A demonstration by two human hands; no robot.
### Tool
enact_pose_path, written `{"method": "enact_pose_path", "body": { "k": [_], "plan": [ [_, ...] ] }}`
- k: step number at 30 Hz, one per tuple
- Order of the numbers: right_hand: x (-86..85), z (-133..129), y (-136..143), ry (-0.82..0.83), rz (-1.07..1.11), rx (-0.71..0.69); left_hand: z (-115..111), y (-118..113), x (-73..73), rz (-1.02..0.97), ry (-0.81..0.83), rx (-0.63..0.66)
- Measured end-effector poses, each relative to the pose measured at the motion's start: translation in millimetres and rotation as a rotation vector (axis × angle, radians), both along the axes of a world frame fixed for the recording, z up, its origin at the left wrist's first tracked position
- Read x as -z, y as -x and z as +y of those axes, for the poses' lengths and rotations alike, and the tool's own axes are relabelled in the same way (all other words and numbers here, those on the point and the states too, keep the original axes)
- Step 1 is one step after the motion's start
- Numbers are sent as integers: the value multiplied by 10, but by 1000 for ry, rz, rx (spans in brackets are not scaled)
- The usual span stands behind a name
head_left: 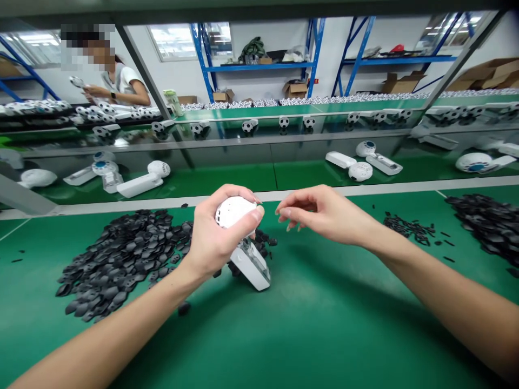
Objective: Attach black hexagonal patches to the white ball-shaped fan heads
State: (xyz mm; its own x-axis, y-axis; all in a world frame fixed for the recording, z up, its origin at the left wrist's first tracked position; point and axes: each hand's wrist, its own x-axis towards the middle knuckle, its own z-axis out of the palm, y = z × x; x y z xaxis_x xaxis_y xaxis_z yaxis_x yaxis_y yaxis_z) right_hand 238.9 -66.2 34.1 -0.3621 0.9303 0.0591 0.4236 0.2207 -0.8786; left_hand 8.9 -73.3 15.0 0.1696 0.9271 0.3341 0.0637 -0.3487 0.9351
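My left hand (214,229) is wrapped round the head of a white device with a round, domed head (235,212) and a flat handle (253,267). The handle slants down to the right, below the hand. Just to the right, apart from the device, hovers my right hand (314,213), its fingers bent and its thumb tip close to the index finger. Anything between those fingertips is too small to make out. Behind and left of my left hand lies a heap of black curved plastic pieces (121,259), some of them partly hidden by the hand.
Small black strips (411,229) and another black heap (490,227) lie on the green table (324,324) at right. Beyond a pale rail (292,194), more white devices (141,181) rest on a green belt (235,175). A co-worker (117,81) holds one at far left.
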Motion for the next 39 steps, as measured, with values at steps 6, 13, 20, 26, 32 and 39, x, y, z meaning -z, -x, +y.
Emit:
{"method": "enact_pose_path", "body": {
  "k": [6, 13, 20, 26, 32, 39],
  "plan": [
    [193, -1, 91, -107, -586, -122, -29, -41, -87, 60, 23, -31],
    [347, -45, 198, -266, -831, -181, -30, -66, -121, 49, -24, 7],
    [302, -159, 367, -410, -1065, -274, -22, -69, -118, 54, 31, 5],
    [339, -131, 306, -395, -1068, -214, 55, 14, -236, 288, -41, -13],
    [254, -22, 188, -343, -723, -117, 92, 118, -305, 533, -259, 39],
    [-22, -154, 111, -417, -18, 50, 151, 64, -290, 249, 36, -56]
  ]
}}
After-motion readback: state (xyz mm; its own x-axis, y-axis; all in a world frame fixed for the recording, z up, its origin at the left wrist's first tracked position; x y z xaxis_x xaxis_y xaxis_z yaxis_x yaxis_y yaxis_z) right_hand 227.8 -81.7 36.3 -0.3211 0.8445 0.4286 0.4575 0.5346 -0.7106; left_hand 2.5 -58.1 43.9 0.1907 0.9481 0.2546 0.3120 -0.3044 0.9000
